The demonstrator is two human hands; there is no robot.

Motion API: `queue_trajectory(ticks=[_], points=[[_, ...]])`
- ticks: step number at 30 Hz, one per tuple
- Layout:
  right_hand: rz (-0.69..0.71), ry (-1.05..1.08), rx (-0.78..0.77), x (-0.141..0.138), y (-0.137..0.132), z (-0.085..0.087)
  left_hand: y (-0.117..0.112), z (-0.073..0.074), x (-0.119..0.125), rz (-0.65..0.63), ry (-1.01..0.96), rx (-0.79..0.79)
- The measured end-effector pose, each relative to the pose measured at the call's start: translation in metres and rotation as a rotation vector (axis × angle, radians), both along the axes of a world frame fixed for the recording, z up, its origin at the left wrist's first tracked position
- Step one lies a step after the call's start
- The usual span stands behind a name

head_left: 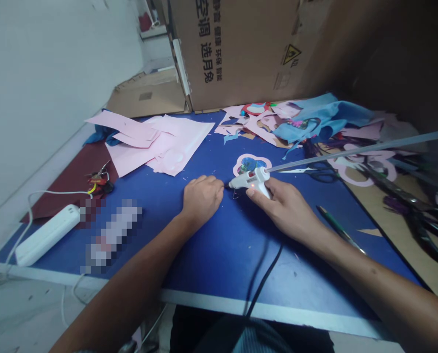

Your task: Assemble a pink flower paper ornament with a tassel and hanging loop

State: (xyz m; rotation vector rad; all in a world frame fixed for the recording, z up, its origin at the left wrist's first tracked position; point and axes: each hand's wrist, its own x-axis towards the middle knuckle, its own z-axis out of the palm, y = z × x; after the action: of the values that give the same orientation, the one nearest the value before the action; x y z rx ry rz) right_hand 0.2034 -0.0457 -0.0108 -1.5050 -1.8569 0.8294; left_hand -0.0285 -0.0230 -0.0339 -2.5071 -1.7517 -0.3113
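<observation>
Large Chinese characters, "空调 选月兔", were printed sideways on the cardboard box (pixel 241 54), beside a smaller column in which "健康 环保 智能" could be read. A flame warning triangle (pixel 291 54) was marked "A2L". The top of the box was cut off, and the small print under the triangle could not be made out.

The white hot glue gun (pixel 245 179), its small orange light lit, was grasped by the fingers of the right hand (pixel 285 202) above the blue mat (pixel 219 264). Its long translucent glue stick (pixel 351 150) was cut off at the right edge. The left hand (pixel 203 195) was rested on the mat near the nozzle, its fingers curled in; whether anything was grasped by them could not be told.

Behind the gun, 1 pink flower-shaped cutout (pixel 248 162) with a blue centre was partly hidden. The black cord (pixel 266 277) was partly hidden by the right arm. At left, 1 object (pixel 112 233) was blurred into pixels.
</observation>
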Motion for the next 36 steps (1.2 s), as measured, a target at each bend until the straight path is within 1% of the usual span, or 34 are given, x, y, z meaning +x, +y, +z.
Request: queue_trajectory(ticks=[13,22,29,36], points=[[-0.011,-0.012,-0.006,0.0015,-0.0001,0.0018,0.0008,-0.0006,0.0003,0.007,0.009,-0.001],[-0.042,-0.007,0.033,0.0043,0.0005,0.0006,-0.0001,0.0008,0.0006,0.01,0.007,-0.013],[0.005,0.017,0.022,-0.0006,-0.0003,-0.0013,0.0001,0.0002,0.0008,0.011,-0.003,-0.004],[-0.013,0.029,0.014,0.0014,0.0003,-0.0008,0.0005,0.0004,0.0006,-0.002,-0.007,-0.004]])
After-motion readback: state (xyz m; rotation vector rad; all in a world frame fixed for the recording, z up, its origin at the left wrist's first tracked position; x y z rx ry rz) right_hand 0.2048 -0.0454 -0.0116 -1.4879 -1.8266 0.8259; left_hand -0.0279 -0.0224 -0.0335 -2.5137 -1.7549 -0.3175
